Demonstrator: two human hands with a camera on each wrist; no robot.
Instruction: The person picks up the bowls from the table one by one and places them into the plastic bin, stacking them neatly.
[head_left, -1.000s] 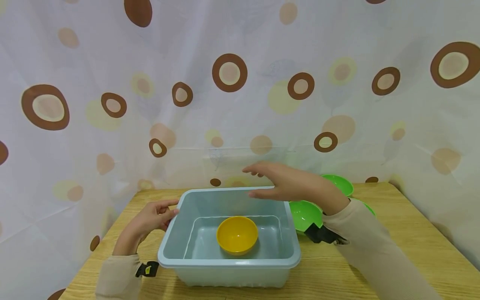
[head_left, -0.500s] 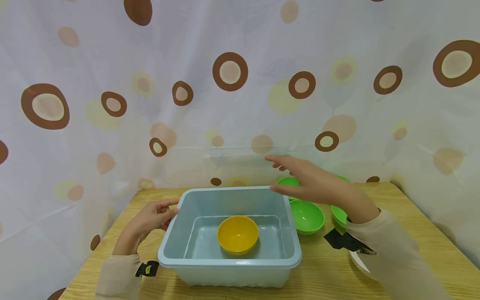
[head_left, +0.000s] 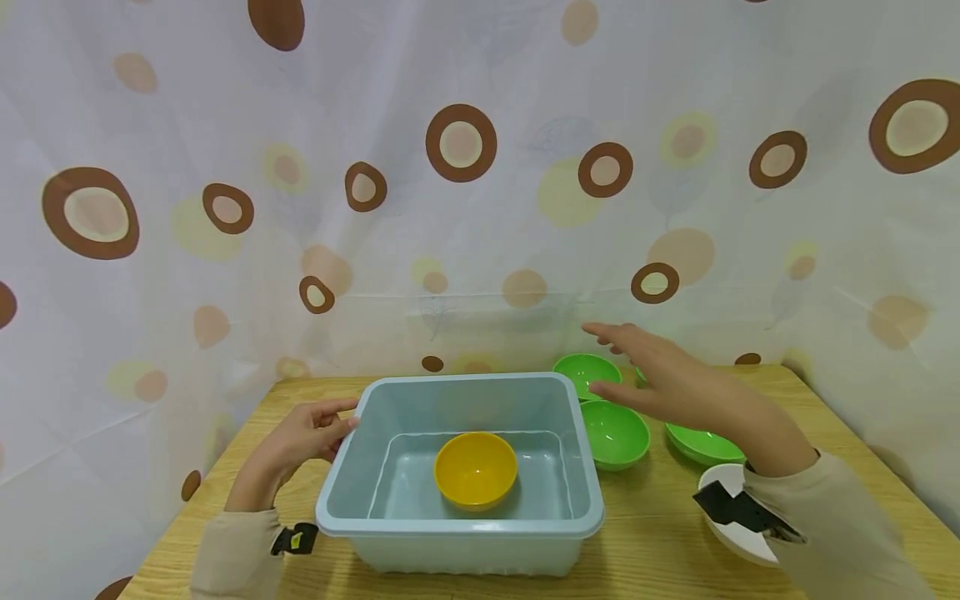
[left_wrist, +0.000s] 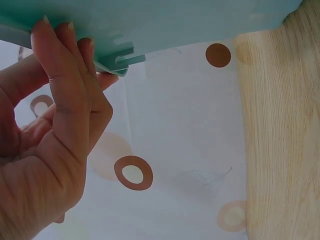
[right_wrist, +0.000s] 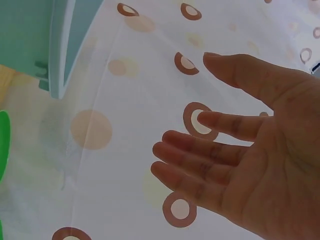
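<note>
A light blue rectangular plastic basin (head_left: 460, 527) stands on the table with a yellow bowl (head_left: 476, 472) resting upright inside it. My left hand (head_left: 303, 437) holds the basin's left rim, thumb on top; in the left wrist view its fingers (left_wrist: 62, 65) lie against the outer wall under the rim. My right hand (head_left: 675, 379) is in the air to the right of the basin, fingers extended, thumb apart, nothing in it. Just below its fingertips are two green bowls, one at the back (head_left: 581, 367) and one in front (head_left: 617, 437).
Another green bowl (head_left: 705, 447) sits farther right, and a bit of one more green rim shows behind the right hand. A white dish (head_left: 738, 537) lies partly under the right forearm. Behind the wooden table (head_left: 645, 550) hangs a patterned curtain (head_left: 480, 250).
My right hand has moved right, from over the basin's back right corner to above the green bowls, uncovering them and the white dish. The left hand, basin and yellow bowl stay put.
</note>
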